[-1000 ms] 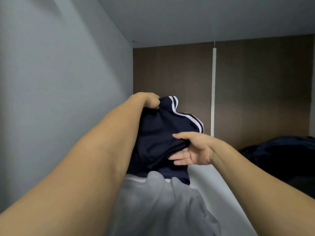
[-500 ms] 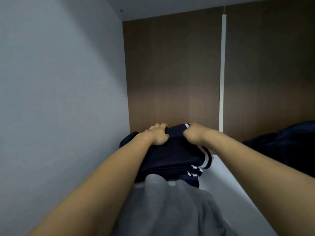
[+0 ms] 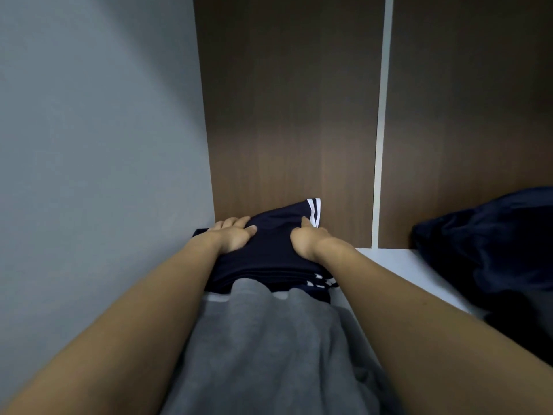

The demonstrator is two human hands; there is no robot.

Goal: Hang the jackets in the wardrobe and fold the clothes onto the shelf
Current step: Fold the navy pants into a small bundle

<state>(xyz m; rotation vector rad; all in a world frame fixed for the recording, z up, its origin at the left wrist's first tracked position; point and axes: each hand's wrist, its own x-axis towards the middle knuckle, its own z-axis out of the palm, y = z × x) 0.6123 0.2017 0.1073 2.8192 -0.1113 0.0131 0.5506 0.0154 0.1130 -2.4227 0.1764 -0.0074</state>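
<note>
Your left hand (image 3: 232, 239) lies flat, fingers straight, pressing the folded navy garment (image 3: 269, 253) at its left edge. Your right hand (image 3: 308, 241) presses the same garment's right side, fingers tucked into the cloth; whether it grips, can't tell. Garment sits on the white shelf (image 3: 398, 262), against the back panel. Grey clothing (image 3: 254, 339) lies between your forearms. Dark bundle (image 3: 484, 250) well right of your right hand.

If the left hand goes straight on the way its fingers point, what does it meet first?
Most likely the brown back panel of the wardrobe, just behind the navy garment that the left hand presses; depth is hard to judge.
</note>
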